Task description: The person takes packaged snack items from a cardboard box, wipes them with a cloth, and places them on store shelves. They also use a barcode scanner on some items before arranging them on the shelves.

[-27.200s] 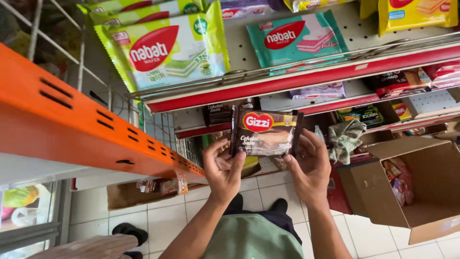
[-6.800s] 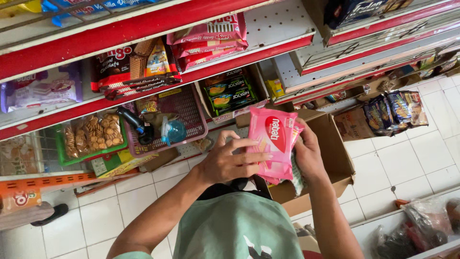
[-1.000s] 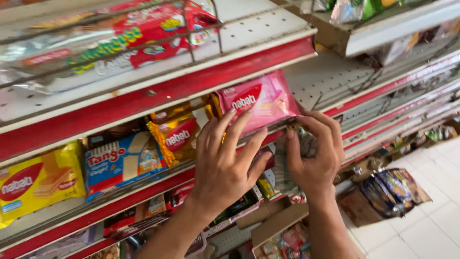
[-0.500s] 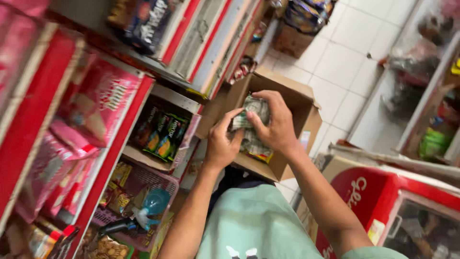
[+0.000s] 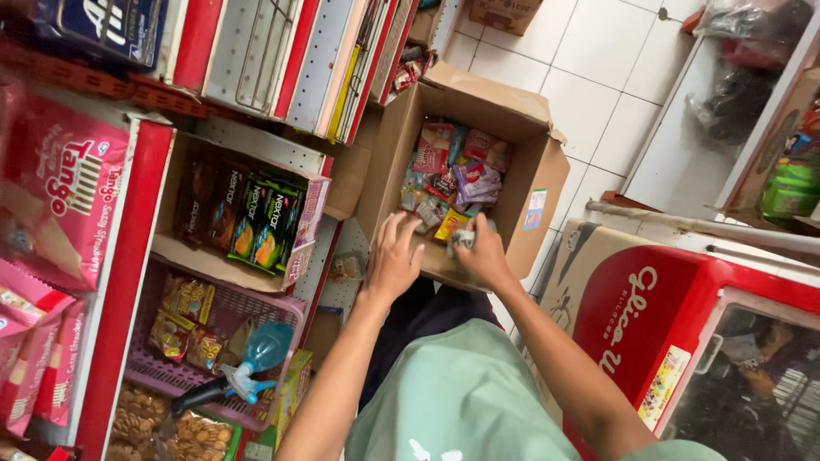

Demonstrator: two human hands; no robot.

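An open cardboard box [image 5: 521, 183] stands on the white tiled floor, filled with several mixed snack packets [image 5: 453, 175] in pink, purple and yellow. Both my hands reach over its near edge. My left hand [image 5: 395, 256] hangs with fingers spread above the near wall and holds nothing. Just to its right, my right hand [image 5: 483, 254] is curled around a small silvery packet [image 5: 461, 239] at the near end of the heap. My green shirt fills the bottom of the view.
Red-edged shelves [image 5: 128, 256] run down the left with pink wafer packs [image 5: 60, 196], a carton of dark and green packets [image 5: 256, 222] and a pink basket [image 5: 213, 350] holding a blue spray bottle [image 5: 256, 354]. A red chest freezer [image 5: 649, 307] stands at right.
One second ago both hands held a pink pack at a shelf. Half a second ago they held a packet above the box. Now they are lower in the box, and the left hand is free.
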